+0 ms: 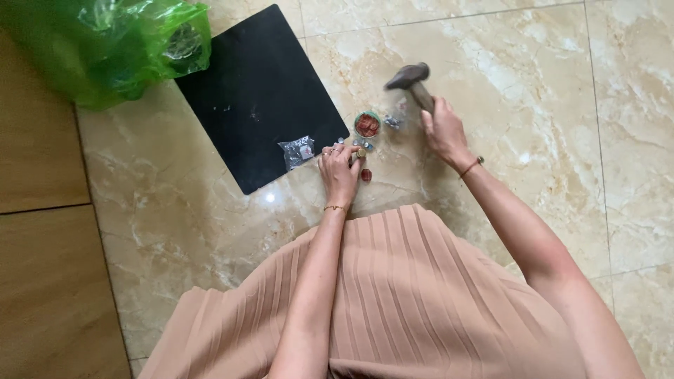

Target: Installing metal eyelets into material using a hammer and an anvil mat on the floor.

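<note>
Glossy beige marble floor tiles (533,140) lie under me as my right hand (444,132) closes tight around the handle of a dark metal hammer (410,78), its head raised at twelve o'clock. My left hand (340,170) pinches a small brass-coloured piece (360,153) against the floor. A round green dish of reddish bits (366,125) sits just beyond at one o'clock, a black rectangular mat (260,95) at eleven, a crumpled green plastic bag (105,45) further out.
</note>
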